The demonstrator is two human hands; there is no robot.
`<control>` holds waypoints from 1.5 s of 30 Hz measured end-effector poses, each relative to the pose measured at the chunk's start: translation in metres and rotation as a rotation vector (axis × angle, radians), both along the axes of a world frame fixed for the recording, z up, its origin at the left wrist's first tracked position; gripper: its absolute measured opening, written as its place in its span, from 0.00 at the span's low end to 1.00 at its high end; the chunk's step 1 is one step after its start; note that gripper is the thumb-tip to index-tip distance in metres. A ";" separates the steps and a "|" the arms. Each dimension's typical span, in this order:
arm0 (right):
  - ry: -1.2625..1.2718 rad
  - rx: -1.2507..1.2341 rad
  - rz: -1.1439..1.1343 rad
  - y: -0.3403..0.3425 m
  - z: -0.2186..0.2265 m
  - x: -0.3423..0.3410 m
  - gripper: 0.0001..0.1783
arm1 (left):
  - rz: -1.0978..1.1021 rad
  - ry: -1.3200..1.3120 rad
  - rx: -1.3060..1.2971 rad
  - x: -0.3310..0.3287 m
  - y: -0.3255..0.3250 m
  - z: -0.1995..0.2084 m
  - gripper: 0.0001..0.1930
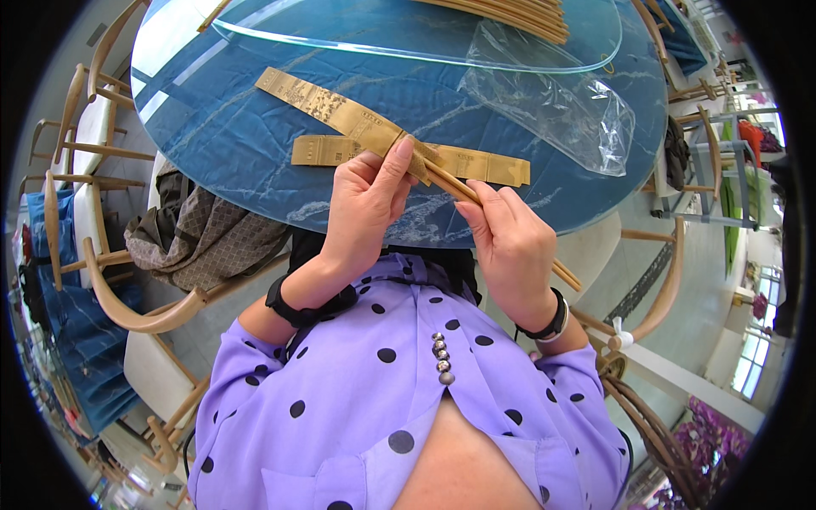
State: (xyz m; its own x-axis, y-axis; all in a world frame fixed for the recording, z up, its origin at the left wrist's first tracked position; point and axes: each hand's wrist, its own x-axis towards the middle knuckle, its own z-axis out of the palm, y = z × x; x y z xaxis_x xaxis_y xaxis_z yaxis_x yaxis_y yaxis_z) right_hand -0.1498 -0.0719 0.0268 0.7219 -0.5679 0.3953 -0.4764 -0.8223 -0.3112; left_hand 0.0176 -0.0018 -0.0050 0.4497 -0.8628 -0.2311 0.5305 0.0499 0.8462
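Centre frame: left hand (372,194) pinches gold sleeve (333,109); right hand (512,234), lower right of it, clamped on chopsticks (448,181). Their long axis slants up-left, meeting sleeve's lower-right end.

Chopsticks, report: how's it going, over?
Left hand pinching gold paper sleeve. Right hand gripping wooden chopsticks, ends at sleeve's mouth. More gold packaging beneath; clear plastic bag apart, farther right.

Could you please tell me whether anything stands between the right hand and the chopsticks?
Nothing visible does: the right hand grips the chopsticks directly, their far ends at the gold sleeve in the left hand.
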 end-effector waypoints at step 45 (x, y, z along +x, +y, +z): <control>-0.143 -0.098 0.173 -0.014 -0.002 -0.059 0.14 | 0.100 0.101 -0.098 0.006 0.007 0.003 0.17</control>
